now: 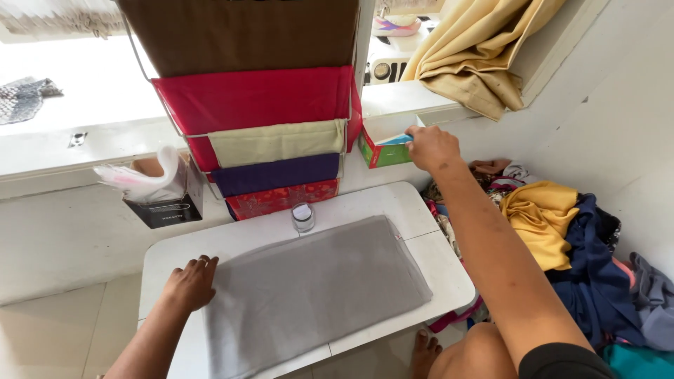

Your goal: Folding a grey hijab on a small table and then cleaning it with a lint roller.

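Note:
A folded grey cloth (316,288) lies flat on a small white table (393,203). My left hand (191,282) rests palm down on the cloth's left edge, fingers spread. My right hand (430,146) reaches far forward to a green and red cardboard box (382,149) on the ledge, with its fingers pinched on something pale blue at the box's open top. A small glass jar with a white lid (303,217) stands on the table just behind the cloth.
A wire rack (267,133) holds folded cloths in brown, red, pale green, purple and patterned red. A black box with plastic bags (158,189) stands to the left. Piled clothes (562,245) lie on the floor at right. A yellow curtain (477,49) hangs above.

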